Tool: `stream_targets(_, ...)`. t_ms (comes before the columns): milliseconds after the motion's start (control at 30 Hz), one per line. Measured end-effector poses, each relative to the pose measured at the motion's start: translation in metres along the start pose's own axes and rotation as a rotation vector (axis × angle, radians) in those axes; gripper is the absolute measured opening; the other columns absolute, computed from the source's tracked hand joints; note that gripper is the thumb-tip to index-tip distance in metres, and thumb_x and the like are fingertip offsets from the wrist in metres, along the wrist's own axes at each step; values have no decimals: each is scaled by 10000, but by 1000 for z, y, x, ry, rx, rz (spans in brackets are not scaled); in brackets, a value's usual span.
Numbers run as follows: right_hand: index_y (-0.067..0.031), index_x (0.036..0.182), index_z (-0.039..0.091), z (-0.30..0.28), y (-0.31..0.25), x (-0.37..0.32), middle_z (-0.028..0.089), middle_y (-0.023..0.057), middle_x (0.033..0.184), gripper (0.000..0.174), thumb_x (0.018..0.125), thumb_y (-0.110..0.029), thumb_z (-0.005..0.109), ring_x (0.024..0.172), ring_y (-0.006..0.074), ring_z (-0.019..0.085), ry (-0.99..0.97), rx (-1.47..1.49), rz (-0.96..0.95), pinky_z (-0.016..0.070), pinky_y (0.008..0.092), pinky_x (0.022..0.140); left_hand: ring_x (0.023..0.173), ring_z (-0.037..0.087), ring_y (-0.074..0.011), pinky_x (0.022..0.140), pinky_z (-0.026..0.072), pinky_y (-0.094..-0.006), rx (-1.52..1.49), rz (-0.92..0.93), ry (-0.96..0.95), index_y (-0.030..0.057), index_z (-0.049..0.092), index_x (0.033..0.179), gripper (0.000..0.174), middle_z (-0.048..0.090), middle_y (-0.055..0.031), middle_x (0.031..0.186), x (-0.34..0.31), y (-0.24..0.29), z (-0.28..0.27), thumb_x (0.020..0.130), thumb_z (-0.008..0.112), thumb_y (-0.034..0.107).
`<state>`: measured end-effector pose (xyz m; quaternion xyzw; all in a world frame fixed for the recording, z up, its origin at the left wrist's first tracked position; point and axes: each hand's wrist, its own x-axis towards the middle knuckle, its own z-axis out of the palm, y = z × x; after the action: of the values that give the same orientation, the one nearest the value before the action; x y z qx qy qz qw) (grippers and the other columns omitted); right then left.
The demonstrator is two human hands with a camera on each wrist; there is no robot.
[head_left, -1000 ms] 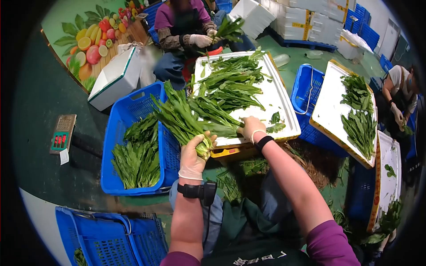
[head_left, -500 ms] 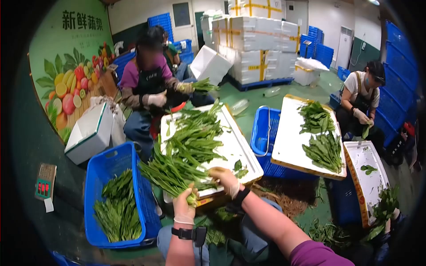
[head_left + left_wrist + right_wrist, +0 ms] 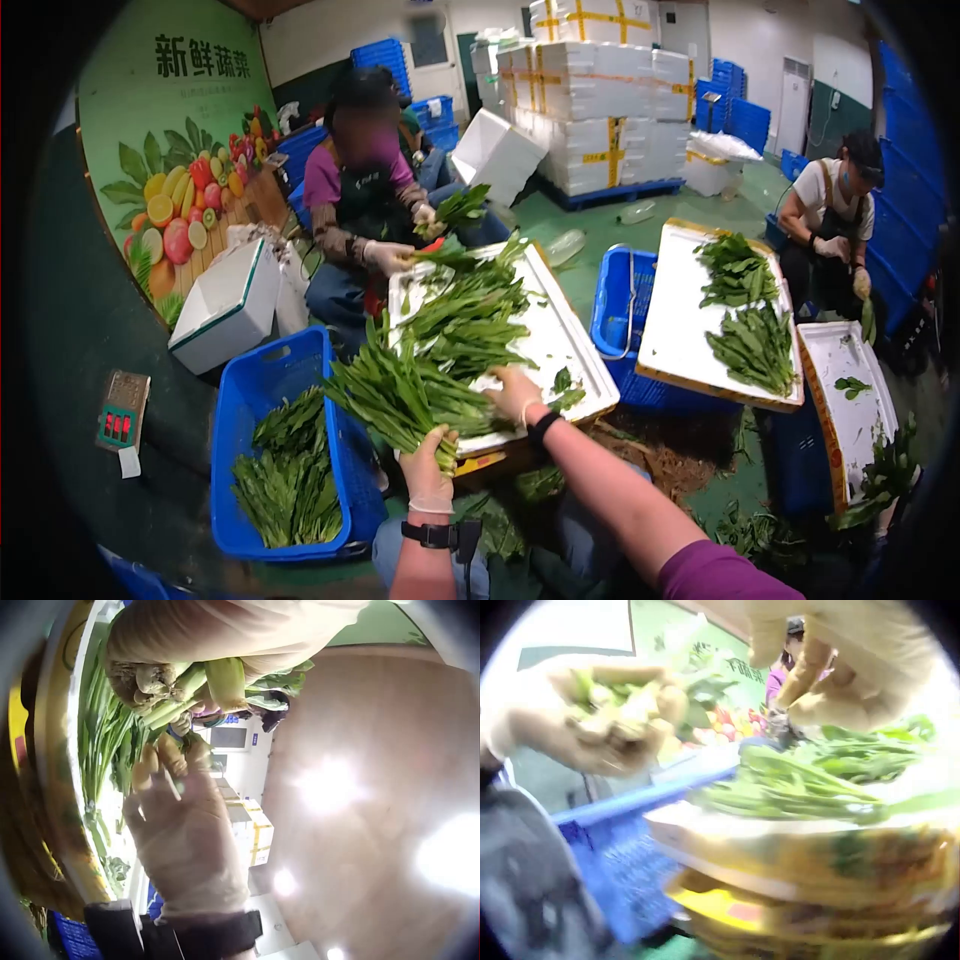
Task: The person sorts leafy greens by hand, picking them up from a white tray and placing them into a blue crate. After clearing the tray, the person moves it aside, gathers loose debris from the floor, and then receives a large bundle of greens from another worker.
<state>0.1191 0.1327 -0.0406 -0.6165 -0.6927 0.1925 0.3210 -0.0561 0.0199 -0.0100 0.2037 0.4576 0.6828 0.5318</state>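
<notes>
Jutting from left hand (image 3: 428,472), leafy bunch (image 3: 385,392)

From where I stand, the bunch (image 3: 395,395) is a rich leaf green, paling to lime and creamy white at the stem ends (image 3: 226,684). The tray (image 3: 560,335) shows bright white inside, with a yellow-brown band round its outside. That crate (image 3: 362,490) is strong blue with a latticed pattern, and the floor (image 3: 655,232) is green. I see a purple sleeve (image 3: 728,578), black wristband (image 3: 543,428) and milky, off-white gloves (image 3: 187,840). The poster (image 3: 115,95) is soft green with black characters above red, yellow and orange fruit (image 3: 178,236). Yellow tape stripes the white boxes (image 3: 575,75), and the scale's digits (image 3: 117,428) glow red. Across from me, a purple top (image 3: 322,180) pairs with a dark apron (image 3: 368,205).
</notes>
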Motion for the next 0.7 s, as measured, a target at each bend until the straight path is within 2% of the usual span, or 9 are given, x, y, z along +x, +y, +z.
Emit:
stream_targets(67,-130,1064,701,15,16,6,654,178,1100,274,835,-276,658,1052,335,625,-102,-227,21,511,424,886,743,703,-257,522,536,-294,-40,11,15,-67,627,1004,188,679,-149,905,-1,5,-1,845,671,23)
stream_targets(133,-127,1011,701,17,17,3,659,158,1055,227,825,-248,655,1050,314,628,-210,-160,86,510,413,884,738,702,-256,520,529,-284,-78,-48,9,-81,631,993,198,680,-150,905,-4,13,-9,848,677,46)
stream_targets(200,-120,999,698,17,16,3,675,144,1038,216,818,-226,644,1016,317,640,-210,-276,-27,513,420,870,730,698,-249,514,513,-273,-71,-77,69,-81,635,965,180,682,-154,906,-2,15,-15,849,675,49)
stream_targets(333,-96,935,708,12,14,4,706,144,952,184,820,-231,660,899,331,670,-191,-221,33,523,411,812,696,687,-240,503,516,-286,47,-102,51,-69,635,953,154,679,-151,868,2,16,-18,842,680,28)
stream_targets(400,-59,913,709,4,14,4,705,139,857,222,800,-250,718,792,261,676,-139,188,112,517,369,738,689,675,-238,522,530,-298,27,-101,55,-73,636,971,162,677,-144,867,5,9,-13,838,678,10)
stream_targets(433,-8,881,699,2,13,2,679,99,735,241,806,-232,748,686,162,620,-163,449,129,484,307,658,728,674,-236,562,540,-309,1,-135,35,-72,637,978,157,678,-142,895,10,1,-14,842,666,2)
stream_targets(467,9,885,686,0,12,-1,646,40,730,207,843,-188,729,654,90,546,-264,792,174,444,253,601,768,673,-235,601,550,-320,-26,-168,15,-72,638,985,154,679,-140,922,15,-6,-14,846,654,-6)
stream_targets(567,-3,1001,662,-29,-16,-25,607,-14,786,236,870,-190,720,651,64,499,-384,937,229,406,224,585,853,665,-230,686,556,-336,-95,-276,-41,-65,641,1013,164,676,-133,966,16,-17,-5,858,633,-12)
stream_targets(700,7,1087,660,-35,-25,-52,621,0,803,268,903,-189,669,675,69,526,-445,1013,149,420,225,591,892,660,-239,739,559,-362,-222,-337,-131,-57,625,1067,201,672,-127,997,13,-29,8,873,623,-3)
